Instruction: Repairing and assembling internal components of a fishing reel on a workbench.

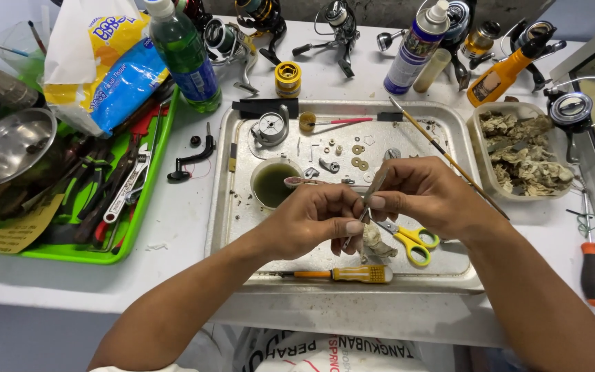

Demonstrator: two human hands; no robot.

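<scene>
Both hands meet above the near half of a metal tray [232, 207]. The left hand [311, 217] has its fingers pressed together around a small part, mostly hidden, held over a crumpled rag [378, 242]. The right hand [425, 193] pinches thin metal tweezers [373, 193] whose tip points down to that part. Just right of the rag lie yellow-handled scissors [411, 241]; near it, a yellow screwdriver [352, 274]. Left of the hands stands a cup of murky green liquid [273, 182]. Small washers [358, 155] lie farther back.
</scene>
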